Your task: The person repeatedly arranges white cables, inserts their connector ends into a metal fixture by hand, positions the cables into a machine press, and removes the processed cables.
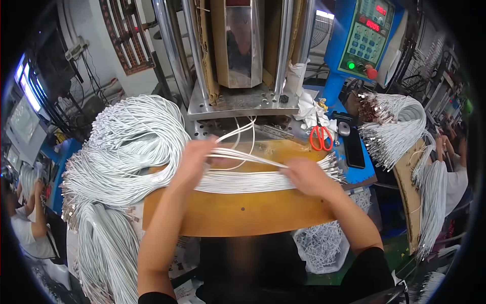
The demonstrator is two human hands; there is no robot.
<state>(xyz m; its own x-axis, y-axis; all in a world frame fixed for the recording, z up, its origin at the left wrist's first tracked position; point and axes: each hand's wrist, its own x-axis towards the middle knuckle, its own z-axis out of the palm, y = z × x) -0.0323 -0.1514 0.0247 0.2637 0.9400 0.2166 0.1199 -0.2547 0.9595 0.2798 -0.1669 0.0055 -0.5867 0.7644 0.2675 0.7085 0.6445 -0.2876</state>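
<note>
Head view: my left hand [196, 158] is curled round a few white wires [244, 154], & my right hand [310, 176] pinches them further along, tho it's blurry. Prob. held at 2 spots to keep 'em straight. They're over a flat wire row [243, 182] on the brown surface [238, 215], side by side, prob. so they don't tangle. Ctrl box [367, 38] has red lit nos.; can't read any brand.
</note>
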